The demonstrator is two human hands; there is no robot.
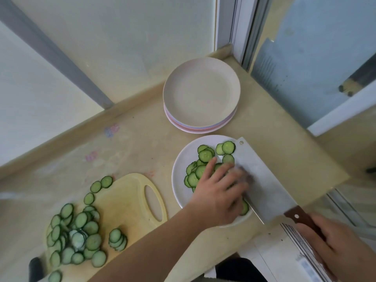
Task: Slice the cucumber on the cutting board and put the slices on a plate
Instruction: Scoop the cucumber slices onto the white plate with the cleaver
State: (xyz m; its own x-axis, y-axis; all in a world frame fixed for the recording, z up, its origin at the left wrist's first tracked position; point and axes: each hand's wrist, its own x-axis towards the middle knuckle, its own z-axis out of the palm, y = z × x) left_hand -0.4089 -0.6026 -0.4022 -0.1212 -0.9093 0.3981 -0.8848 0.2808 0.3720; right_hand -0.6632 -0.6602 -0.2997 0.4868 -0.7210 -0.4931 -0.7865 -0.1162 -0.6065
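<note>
Two hands at work. Left hand (pixel 220 187): open, fingers spread, sweeping cucumber slices (pixel 198 171) off the cleaver (pixel 262 180) onto the white plate (pixel 180 180). Right hand (pixel 343 251): closed around the cleaver's wooden handle, blade flat over the plate's right edge. Remaining slices (pixel 79 235): piled on the yellow cutting board (pixel 126 202), lower left of the worktop. Handling, judged: thin, wet, slippery, easily bent; best scooped on the blade. Spare plates (pixel 201 94): stacked behind.

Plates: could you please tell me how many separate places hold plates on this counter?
2. A round white plate with cucumber slices lies under the left hand; a stack of pastel plates sits behind it. The stack's exact number is hidden.
</note>
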